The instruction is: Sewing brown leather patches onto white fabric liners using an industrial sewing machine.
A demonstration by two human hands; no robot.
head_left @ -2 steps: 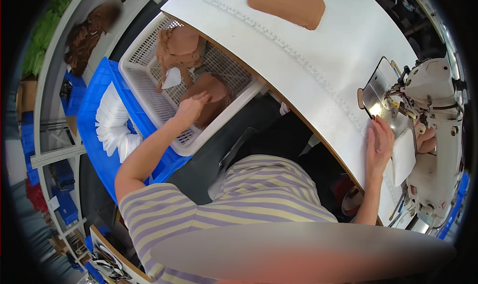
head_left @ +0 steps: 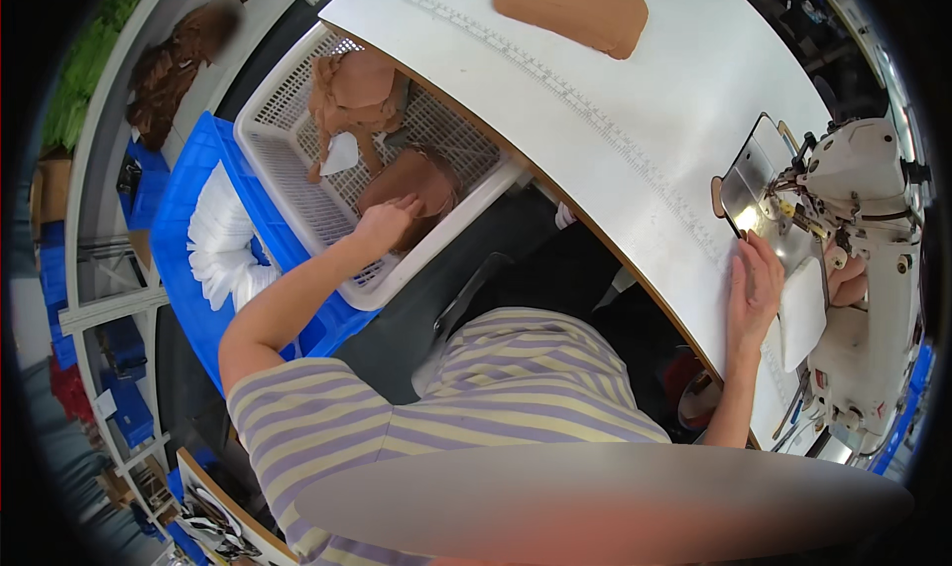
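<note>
My left hand (head_left: 389,223) reaches into a white plastic basket (head_left: 362,296), its bent fingers closed at the near edge of a brown fabric piece (head_left: 409,183) on a small stack. The fingertips partly hide that edge. Farther back in the basket lie more brown fabric pieces (head_left: 365,82) and a white scrap (head_left: 341,153). On the white table, my right hand (head_left: 756,293) rests open with fingers stretched, holding nothing. Its fingertips lie by the metal plate (head_left: 751,181) of a white sewing machine (head_left: 853,164). Beside that hand is a white pad (head_left: 804,313).
A stack of brown fabric panels (head_left: 570,10) lies at the table's far side. A printed ruler scale (head_left: 565,90) crosses the white tabletop (head_left: 694,80). Left of the basket, a blue bin (head_left: 183,313) holds white folded pieces (head_left: 220,234). Shelving (head_left: 111,313) stands at far left.
My left hand has drawn slightly back toward me along the fabric stack, and its elbow has shifted left. The right hand has stayed in place.
</note>
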